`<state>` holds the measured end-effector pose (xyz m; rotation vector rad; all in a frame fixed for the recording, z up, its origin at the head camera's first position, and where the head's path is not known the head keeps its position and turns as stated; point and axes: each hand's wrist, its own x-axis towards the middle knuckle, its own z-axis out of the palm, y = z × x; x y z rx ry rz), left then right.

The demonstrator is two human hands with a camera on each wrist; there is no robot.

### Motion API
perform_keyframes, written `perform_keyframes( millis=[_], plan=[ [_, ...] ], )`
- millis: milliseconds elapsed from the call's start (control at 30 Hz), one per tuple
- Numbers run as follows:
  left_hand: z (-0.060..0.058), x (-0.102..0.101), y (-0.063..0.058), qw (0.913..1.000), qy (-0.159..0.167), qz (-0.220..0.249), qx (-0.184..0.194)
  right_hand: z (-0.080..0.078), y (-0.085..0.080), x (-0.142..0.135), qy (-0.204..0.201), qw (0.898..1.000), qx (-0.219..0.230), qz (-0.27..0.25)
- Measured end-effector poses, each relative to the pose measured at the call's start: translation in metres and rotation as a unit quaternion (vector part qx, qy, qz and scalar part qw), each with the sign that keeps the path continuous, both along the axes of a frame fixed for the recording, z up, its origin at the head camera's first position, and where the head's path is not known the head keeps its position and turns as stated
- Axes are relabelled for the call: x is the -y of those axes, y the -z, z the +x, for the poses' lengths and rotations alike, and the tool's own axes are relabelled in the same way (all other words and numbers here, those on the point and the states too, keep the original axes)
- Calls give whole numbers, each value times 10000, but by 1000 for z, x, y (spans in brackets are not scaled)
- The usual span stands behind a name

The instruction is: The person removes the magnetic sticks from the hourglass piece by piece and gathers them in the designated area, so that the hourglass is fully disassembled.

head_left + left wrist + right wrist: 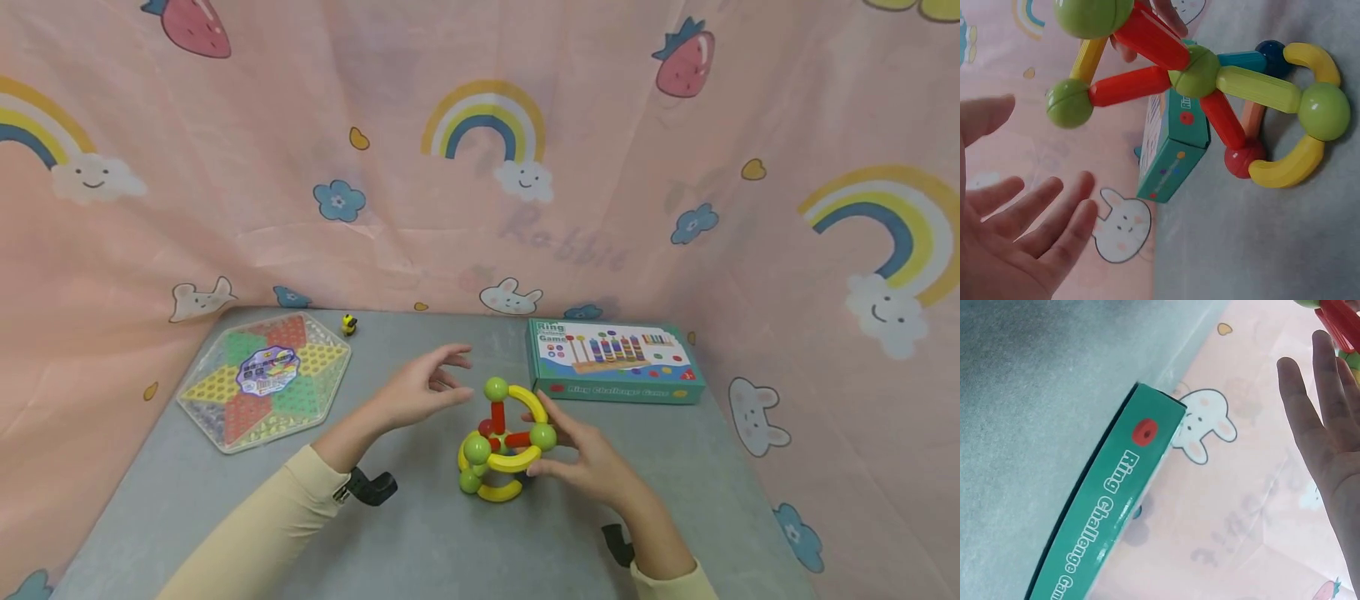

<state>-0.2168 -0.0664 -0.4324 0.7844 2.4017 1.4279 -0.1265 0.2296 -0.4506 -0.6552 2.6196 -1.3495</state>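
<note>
Ball-and-rod model (516, 440): here it sits, around the middle of the tabletop (420, 550), left of the Ring Challenge Game box (618, 362), well in from the side edges.
Left hand (420, 392): yours is released, fingers apart, just off the model's left side.
Right hand (587, 457): your thumb and fingers bracket the right green ball (543, 437); whether they're clamping, I can't tell.
Steadying: support that ball lightly, I'd say, brace near the hub (1195, 70), don't twist the joints.
Long axis: roughly upright, red rods (497, 417) flaring upward from the hub.
Facing: the upper ring (517, 461) gapes toward the tabletop's left edge.
</note>
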Motion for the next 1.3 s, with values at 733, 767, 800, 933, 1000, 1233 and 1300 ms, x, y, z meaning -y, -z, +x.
perform_keyframes(
  millis=[733,767,800,933,1000,1233,1300],
  plan=[
    [-9,-44,-8,9746,1272,-1241,-1363,-3,2,-1,-60,9999,-126,92],
    [-9,-45,-8,9746,1277,-1218,-1380,-3,3,-1,-64,9999,-138,79],
    [-10,-46,-7,9742,1285,-1211,-1406,-2,3,-2,-60,9999,-143,62],
    [-10,-51,-7,9697,1322,-1232,-1641,-1,5,-3,-8,9998,-187,66],
    [-9,-53,-7,9683,1288,-1269,-1726,0,5,-4,35,9998,-191,108],
    [-7,-55,-8,9745,911,-1231,-1641,0,2,-2,2,9997,-96,203],
    [-7,-56,-8,9755,819,-1248,-1617,0,2,-1,-20,9998,-82,195]
  ],
)
